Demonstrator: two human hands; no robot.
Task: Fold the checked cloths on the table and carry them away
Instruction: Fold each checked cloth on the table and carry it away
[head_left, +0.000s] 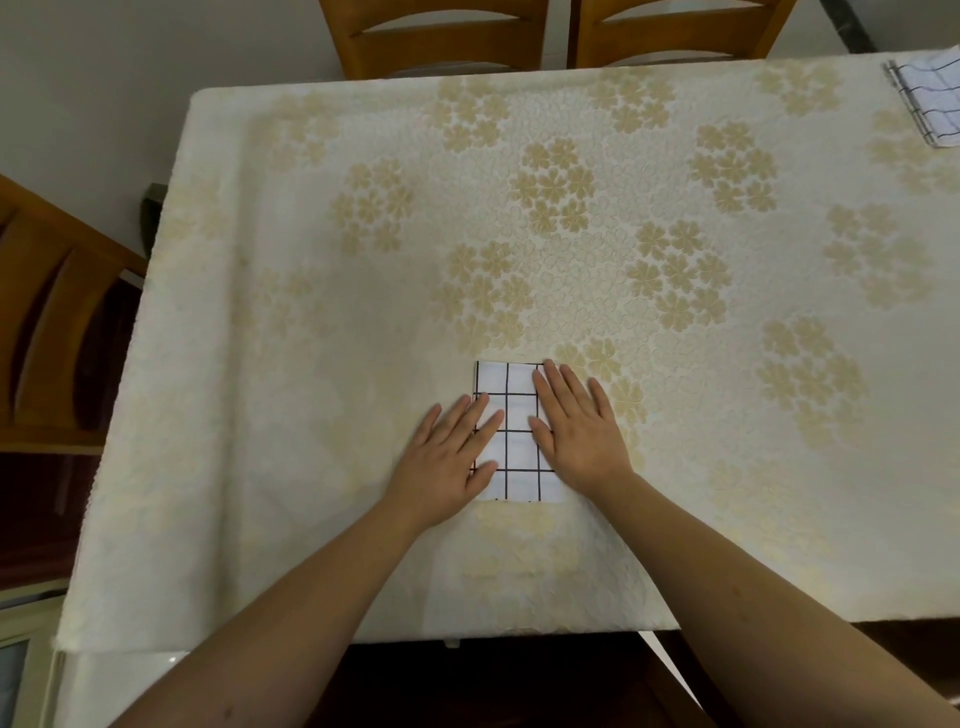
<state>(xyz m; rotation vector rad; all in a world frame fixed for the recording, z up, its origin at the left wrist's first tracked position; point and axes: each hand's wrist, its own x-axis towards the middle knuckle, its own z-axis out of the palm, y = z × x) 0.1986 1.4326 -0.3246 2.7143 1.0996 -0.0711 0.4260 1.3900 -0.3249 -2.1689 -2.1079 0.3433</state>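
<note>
While we press both palms flat, neither grip is clamped on anything: the fingers of the left hand (449, 457) and the right hand (576, 426) lie straight and spread on the folded checked cloth (517, 447). That cloth lies directly under and between our two grips, the left covering its left edge, the right covering its right edge, so both hands are equally near. Its long axis runs away from us, from the near edge of the tabletop (311, 312) toward the far side, and our fingers point the same way. We judge this cloth folded, so lifting it calls for sliding fingers under the long sides. Far out to the right of our right grip, well apart, a second checked cloth (930, 101) sits at the tabletop's far right corner, partly cut off by the frame.
</note>
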